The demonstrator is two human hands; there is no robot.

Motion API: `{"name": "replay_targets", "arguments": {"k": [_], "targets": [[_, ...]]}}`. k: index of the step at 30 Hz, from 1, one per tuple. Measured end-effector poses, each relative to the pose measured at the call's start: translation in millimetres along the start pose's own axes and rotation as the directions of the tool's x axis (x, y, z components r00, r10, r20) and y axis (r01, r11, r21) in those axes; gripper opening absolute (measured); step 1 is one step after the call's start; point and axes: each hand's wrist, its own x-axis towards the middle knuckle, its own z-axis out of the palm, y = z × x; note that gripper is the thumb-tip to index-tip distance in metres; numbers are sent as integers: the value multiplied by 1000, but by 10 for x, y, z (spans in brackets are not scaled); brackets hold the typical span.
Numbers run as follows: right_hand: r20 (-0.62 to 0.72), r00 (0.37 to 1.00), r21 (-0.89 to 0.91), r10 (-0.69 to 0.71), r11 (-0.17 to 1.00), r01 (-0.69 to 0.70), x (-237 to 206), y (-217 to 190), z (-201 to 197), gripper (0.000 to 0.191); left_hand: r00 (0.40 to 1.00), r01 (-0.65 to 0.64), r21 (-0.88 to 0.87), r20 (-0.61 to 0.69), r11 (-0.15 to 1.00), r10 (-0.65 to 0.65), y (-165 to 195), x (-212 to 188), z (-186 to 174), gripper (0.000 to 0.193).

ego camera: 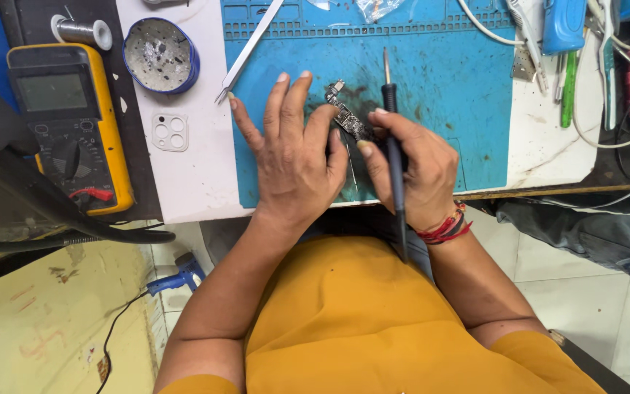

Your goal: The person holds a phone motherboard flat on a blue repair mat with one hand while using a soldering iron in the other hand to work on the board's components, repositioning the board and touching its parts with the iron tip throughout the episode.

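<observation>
Two hands meet over the middle of our blue work mat (439,95): our left hand (293,157) lies flat with its fingers spread, the thumb side pressing against the small dark circuit board (348,117), while our right hand (410,171) is closed in a pen-like grip around the black-handled soldering iron (394,146), its metal tip pointing away from us, up past the board's far end. The board itself lies slantwise on the mat, between the two hands, partly hidden by our fingers. On the white tabletop (198,182) to the left we see long tweezers (249,47) lying across the mat's edge, a round tin of grey residue (160,55), a spool of solder wire (82,31), a small white camera-lens frame (170,131) and a yellow multimeter (67,124). We judge the main risk to be the closeness of bare fingertips to the tip — a small slip could burn skin. The board is braced by finger pressure alone, so it could skid and smear a joint. We cannot tell whether the iron is heated.
</observation>
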Motion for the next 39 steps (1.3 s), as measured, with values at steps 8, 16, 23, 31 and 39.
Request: {"name": "replay_targets", "arguments": {"k": [8,16,23,31,39], "targets": [[-146,959,349,241,920,-178,-50,127,19,34,997,-6,-66,75,998,11,25,59,-80,74],[-165,983,256,81,966,-37,-248,310,37,13,995,-18,-55,99,998,23,24,80,-56,73],[-179,984,181,-19,982,52,-258,341,43,12,997,-16,-56,70,998,20,16,68,-24,65],[-146,989,199,-24,979,53,-211,296,29,12,997,-9,-63,78,998,14,12,69,-20,64],[-154,988,187,-22,981,51,-216,312,35,12,997,-12,-57,72,998,17,8,66,-21,64]]}}
